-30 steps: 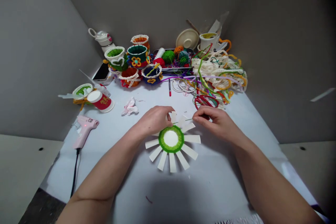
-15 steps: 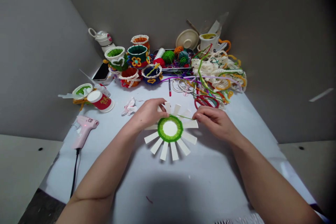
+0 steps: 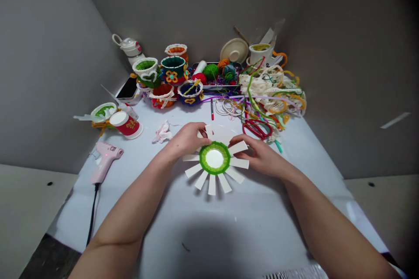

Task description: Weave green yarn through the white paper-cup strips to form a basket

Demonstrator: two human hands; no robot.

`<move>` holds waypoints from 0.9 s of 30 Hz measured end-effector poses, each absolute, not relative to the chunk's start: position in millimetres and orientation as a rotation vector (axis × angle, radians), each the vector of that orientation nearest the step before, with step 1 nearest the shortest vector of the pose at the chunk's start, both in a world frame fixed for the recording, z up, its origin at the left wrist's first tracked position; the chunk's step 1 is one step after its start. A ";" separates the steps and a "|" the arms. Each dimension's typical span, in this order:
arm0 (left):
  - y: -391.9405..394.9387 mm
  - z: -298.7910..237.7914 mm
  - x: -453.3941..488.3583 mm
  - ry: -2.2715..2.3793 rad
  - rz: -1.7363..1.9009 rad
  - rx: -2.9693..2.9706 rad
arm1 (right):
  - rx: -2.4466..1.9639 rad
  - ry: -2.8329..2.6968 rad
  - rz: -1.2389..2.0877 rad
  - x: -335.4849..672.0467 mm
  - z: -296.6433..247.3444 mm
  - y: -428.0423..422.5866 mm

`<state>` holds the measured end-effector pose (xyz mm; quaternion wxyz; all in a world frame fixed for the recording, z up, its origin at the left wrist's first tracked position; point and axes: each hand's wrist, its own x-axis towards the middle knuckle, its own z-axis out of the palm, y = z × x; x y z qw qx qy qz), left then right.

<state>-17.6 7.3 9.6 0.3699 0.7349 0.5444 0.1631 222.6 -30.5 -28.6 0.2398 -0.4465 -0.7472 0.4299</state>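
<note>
A white paper cup [image 3: 214,158] is cut into strips that splay out like petals around its round base. Green yarn [image 3: 203,169], light inside and darker at the outer edge, is woven in a ring about that base. At the ring's upper left, my left hand [image 3: 191,140] is closed on the cup, thumb on the yarn edge and fingers behind the strips. My right hand [image 3: 262,155] curls round the strips on the right, its fingertips partly hidden behind them. Whether the yarn's loose end is in those fingers cannot be seen.
Red-handled scissors [image 3: 257,129] lie beyond my right hand near tangled cords and lace [image 3: 273,89]. Decorated cups [image 3: 173,69] and a tray of yarn balls [image 3: 222,86] stand at the back. Left are a pink glue gun [image 3: 106,161], a red-and-white cup [image 3: 126,125] and crumpled tissue [image 3: 162,133].
My right hand has moved left, from pulling the green strand out taut to reaching behind the strips. The cup has turned slightly; my left hand still holds it.
</note>
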 end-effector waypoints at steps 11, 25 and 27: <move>10.0 1.3 -19.7 1.476 0.444 1.910 | -1.171 -1.838 1.310 217.7 -31.4 -28.5; 3.0 17.0 -25.8 1.362 0.278 1.870 | -1.339 -1.751 1.431 218.8 -33.7 -26.4; 2.3 19.2 -30.0 1.300 0.281 1.848 | -1.320 -1.809 1.434 221.4 -34.2 -25.7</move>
